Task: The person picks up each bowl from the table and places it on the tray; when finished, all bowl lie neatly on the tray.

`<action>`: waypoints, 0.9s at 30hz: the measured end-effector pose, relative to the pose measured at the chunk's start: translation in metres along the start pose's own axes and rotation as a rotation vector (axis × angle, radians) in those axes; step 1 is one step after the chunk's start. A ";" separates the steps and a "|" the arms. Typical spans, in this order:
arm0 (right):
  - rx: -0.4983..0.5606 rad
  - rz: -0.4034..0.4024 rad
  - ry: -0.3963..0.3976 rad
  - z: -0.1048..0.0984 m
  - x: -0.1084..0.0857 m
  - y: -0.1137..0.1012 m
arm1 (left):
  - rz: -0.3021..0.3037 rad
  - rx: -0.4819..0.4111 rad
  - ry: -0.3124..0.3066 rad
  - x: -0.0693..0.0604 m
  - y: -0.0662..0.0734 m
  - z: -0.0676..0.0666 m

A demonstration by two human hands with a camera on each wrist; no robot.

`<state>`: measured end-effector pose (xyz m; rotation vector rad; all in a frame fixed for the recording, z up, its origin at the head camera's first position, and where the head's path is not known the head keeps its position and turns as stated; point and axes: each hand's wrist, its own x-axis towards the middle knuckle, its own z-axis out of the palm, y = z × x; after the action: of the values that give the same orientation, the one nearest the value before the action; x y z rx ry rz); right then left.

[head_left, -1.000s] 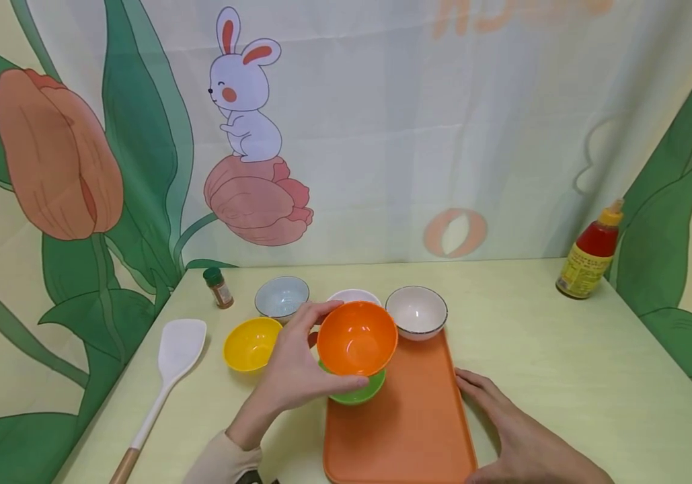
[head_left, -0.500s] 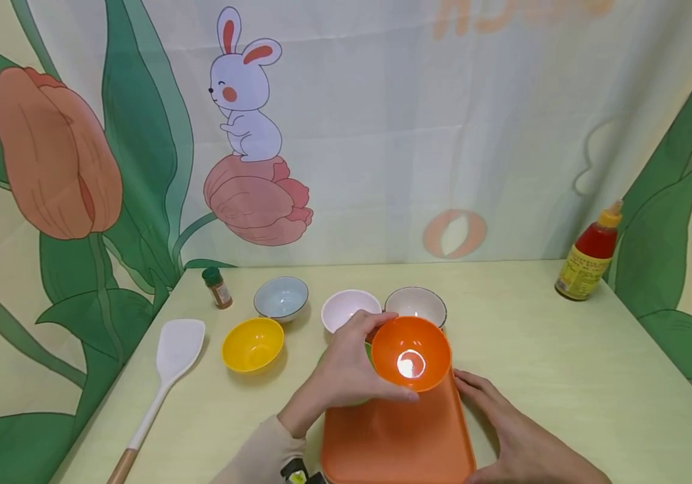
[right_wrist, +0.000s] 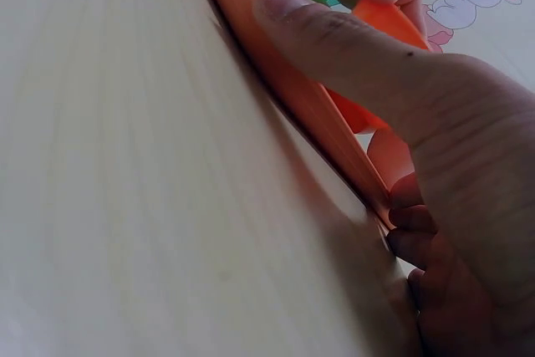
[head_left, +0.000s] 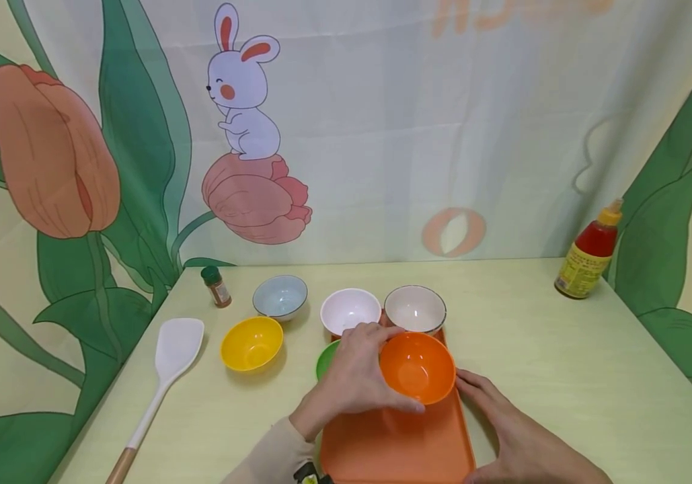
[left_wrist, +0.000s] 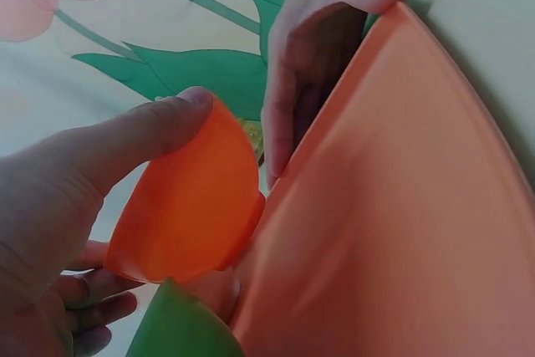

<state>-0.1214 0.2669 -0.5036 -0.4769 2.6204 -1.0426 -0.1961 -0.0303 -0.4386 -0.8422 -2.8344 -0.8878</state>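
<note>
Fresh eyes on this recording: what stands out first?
Probably the bright orange bowl, gripped by the left hand over the orange tray. Next, the big printed tulips at far left and the white rabbit at upper left, then the red-and-yellow bottle at far right.

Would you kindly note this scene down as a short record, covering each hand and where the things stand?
Left hand: holds orange round bowl above orange rectangular tray; whether the bowl touches it is unclear
Right hand: touches the tray's right edge
Tray's far end: white round bowl, cream dark-rimmed round bowl
Partly hidden behind left hand: green round bowl
Left of tray: yellow round bowl, grey-blue round bowl, small green-capped shaker, white spatula with brown handle
Far right: red sauce bottle with yellow cap
</note>
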 end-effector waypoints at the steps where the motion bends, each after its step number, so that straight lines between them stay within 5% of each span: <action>1: -0.001 -0.001 0.001 0.000 0.000 0.000 | 0.009 0.022 -0.001 0.001 0.000 0.001; 15: -0.005 -0.033 -0.001 -0.002 0.000 0.000 | 0.067 0.212 -0.024 0.001 0.001 0.011; 27: 0.035 0.039 -0.028 -0.002 0.001 -0.003 | 0.023 0.082 0.050 -0.002 -0.005 0.002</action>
<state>-0.1223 0.2661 -0.5005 -0.4280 2.5721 -1.0598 -0.1963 -0.0336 -0.4432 -0.8283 -2.7913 -0.7723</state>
